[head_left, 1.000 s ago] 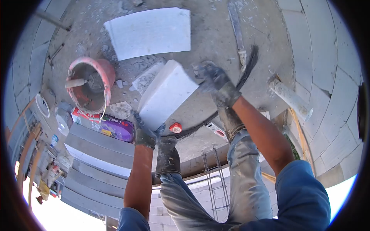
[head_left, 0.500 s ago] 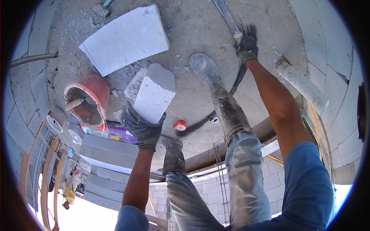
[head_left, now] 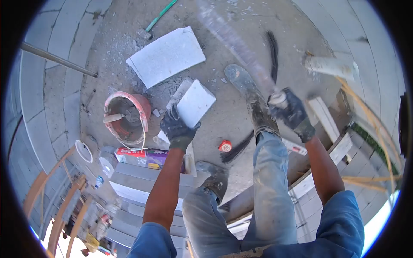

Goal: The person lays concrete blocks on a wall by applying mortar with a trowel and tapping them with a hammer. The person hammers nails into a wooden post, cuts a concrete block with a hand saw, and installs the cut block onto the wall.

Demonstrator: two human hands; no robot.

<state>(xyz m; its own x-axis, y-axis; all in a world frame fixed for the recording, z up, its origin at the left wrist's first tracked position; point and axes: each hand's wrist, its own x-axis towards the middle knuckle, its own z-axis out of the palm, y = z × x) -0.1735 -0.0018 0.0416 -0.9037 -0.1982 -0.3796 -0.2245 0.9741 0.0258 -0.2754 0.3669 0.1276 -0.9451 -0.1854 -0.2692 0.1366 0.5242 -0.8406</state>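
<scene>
My left hand (head_left: 178, 129), in a dark glove, grips the near end of a small white block (head_left: 196, 103), thumb on one side and fingers on the other. The block leans on a rough broken piece (head_left: 180, 92). My right hand (head_left: 289, 109), gloved too, is closed around the pale handle of a long-bladed tool (head_left: 234, 41). Motion blurs its blade, so I cannot tell its edge; it points up and left above the floor. A larger white block (head_left: 167, 56) lies flat beyond the small one, with crumbs between them.
At left stands a red bucket (head_left: 144, 107) of grey mix with a tool in it. A green-handled hammer (head_left: 157, 19) lies at the top. A red tape measure (head_left: 224, 146) and a black strand bundle (head_left: 273, 56) are near my boots. A white pipe (head_left: 331, 66) lies right.
My right hand has come back toward my body with the bladed tool, off the black bundle. The left hand stays on the small block. My view has shifted, and more floor shows.
</scene>
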